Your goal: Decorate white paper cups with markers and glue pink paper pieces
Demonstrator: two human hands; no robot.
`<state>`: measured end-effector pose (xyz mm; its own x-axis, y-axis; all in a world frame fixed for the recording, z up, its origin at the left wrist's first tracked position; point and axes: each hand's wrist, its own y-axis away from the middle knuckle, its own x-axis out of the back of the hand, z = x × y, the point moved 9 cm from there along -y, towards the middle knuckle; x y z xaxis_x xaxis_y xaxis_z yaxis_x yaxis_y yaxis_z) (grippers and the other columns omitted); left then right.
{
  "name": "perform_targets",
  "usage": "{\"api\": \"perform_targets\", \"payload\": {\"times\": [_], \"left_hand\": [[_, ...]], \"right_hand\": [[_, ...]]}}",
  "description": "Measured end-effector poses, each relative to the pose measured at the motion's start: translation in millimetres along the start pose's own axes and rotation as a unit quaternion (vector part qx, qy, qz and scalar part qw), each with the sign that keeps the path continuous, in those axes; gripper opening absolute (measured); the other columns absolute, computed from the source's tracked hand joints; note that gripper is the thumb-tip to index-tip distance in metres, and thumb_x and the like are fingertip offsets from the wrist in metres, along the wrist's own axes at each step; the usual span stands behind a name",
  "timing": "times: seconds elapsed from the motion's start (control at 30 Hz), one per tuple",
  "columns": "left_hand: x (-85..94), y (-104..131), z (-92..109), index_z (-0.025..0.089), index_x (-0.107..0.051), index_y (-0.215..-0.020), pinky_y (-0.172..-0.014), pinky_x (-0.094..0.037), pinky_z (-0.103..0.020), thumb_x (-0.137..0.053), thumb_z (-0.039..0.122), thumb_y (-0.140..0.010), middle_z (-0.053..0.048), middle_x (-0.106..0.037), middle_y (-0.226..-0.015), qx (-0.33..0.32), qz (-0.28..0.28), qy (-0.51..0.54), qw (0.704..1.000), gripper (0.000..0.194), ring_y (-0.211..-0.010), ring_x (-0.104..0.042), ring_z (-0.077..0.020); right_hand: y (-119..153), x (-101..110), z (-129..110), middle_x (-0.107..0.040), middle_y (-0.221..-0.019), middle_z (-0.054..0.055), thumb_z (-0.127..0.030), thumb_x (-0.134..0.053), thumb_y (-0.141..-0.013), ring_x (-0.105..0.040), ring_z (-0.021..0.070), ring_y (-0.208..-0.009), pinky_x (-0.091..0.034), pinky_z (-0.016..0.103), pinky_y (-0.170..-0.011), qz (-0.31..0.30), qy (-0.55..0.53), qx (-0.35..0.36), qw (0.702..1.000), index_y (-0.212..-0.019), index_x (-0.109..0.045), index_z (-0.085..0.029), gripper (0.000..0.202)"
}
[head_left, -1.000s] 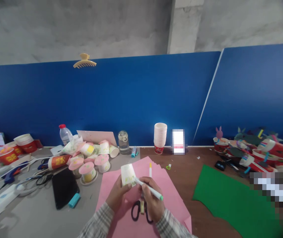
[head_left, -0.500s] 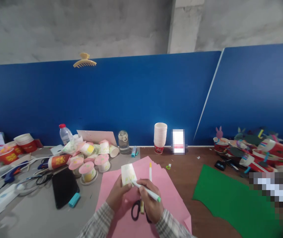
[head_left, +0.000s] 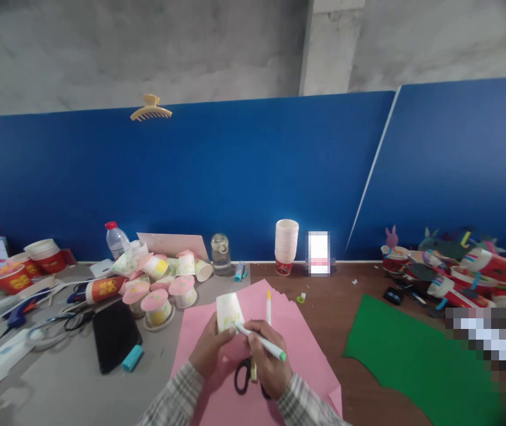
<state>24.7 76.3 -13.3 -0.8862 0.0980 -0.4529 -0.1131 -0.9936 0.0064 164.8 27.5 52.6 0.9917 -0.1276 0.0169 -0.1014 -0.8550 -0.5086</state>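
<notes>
— What do I have in the left hand on your screen?

— I see the left hand [head_left: 208, 353] pinching a small paper cup [head_left: 229, 310], white with a green and yellow print, by its lower part. The cup is up over the pink sheets [head_left: 297, 355], which overlap both the grey tabletop [head_left: 80, 373] and the brown tabletop [head_left: 339, 296] at the near edge

— And my right hand [head_left: 273, 361]?

— Closed round a green-ended marker [head_left: 266, 345], thumb and fingers pinching the barrel, its tip at the lower part of the cup's side. Below it I make out black-handled scissors [head_left: 242, 377] on the pink sheets, partly covered by that hand. A yellow-ended marker [head_left: 269, 306] lies just beyond it

— What else do I have around me?

— I count a stack of paper cups [head_left: 286, 245] upright by the brown tabletop's back edge, and a glass jar [head_left: 221, 257] near the grey one's back right corner. Pink-topped cups [head_left: 155, 307] stand left of the pink sheets; a green sheet [head_left: 412, 355] lies to their right, well apart from both hands
</notes>
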Motion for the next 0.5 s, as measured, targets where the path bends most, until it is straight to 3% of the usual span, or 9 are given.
{"api": "perform_targets", "payload": {"times": [0.33,0.5], "left_hand": [[1.6,-1.4,-5.3,0.020,-0.061,-0.090,-0.070,-0.047,-0.041,-0.077,0.023,-0.048,-0.005,-0.069,-0.078,0.004,-0.017,0.002,1.000,0.045,-0.079,-0.060,-0.0296],[1.5,-1.8,-1.2,0.020,-0.062,-0.087,-0.072,-0.047,-0.042,-0.078,0.025,-0.045,-0.005,-0.069,-0.078,-0.008,-0.007,-0.006,1.000,0.045,-0.080,-0.060,-0.0308]], "right_hand": [[-1.4,1.1,2.8,-0.065,-0.054,-0.001,-0.019,-0.053,-0.071,-0.057,0.0163,-0.042,-0.047,0.022,-0.040,0.009,-0.021,-0.024,0.999,-0.075,-0.066,-0.020,0.014],[-3.4,9.6,2.7,-0.064,-0.052,0.000,-0.027,-0.053,-0.073,-0.058,0.0174,-0.043,-0.047,0.023,-0.039,0.052,-0.071,-0.043,0.995,-0.074,-0.066,-0.020,0.015]]}}
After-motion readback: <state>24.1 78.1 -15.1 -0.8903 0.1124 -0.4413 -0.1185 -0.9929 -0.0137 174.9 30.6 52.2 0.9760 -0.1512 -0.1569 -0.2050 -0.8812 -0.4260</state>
